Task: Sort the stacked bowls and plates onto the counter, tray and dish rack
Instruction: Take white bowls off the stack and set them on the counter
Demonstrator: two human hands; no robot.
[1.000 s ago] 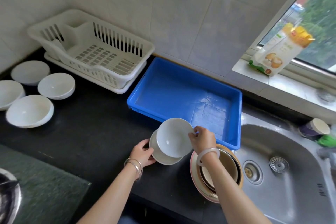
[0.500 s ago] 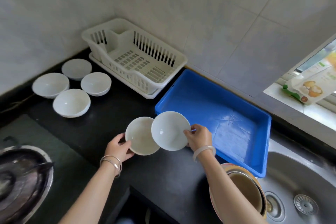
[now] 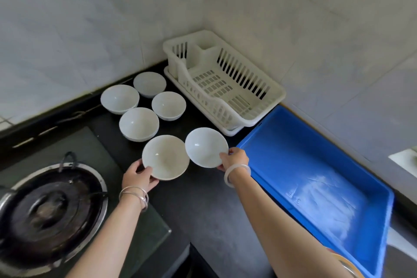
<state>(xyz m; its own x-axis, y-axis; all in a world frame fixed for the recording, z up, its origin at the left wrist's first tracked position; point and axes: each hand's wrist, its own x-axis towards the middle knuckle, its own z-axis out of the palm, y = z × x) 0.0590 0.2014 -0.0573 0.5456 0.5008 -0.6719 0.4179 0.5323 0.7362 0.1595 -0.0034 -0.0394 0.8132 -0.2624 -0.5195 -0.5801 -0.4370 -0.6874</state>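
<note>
Your left hand [image 3: 138, 177] grips the near-left rim of a cream bowl [image 3: 165, 157], thumb over the edge and fingers underneath. Your right hand [image 3: 234, 159] pinches the near-right rim of a white bowl [image 3: 206, 147].

Both bowls are at the centre of the frame, side by side, with their rims about touching. Their mouths face up and tip slightly toward you. Being round, they show no long axis. You cannot tell whether either one rests on the black tabletop [image 3: 203, 205].

Just beyond the cream bowl, four white bowls [image 3: 139, 123] stand mouth-up in a tight cluster toward the upper left.

To their right sits the rack [image 3: 225, 83], its long axis running from the wall corner down to the right. Just beside its lower end lies the blue tray [image 3: 316, 176], stretching the same way toward the lower right corner.

A burner [image 3: 49, 205] fills the lower left.
</note>
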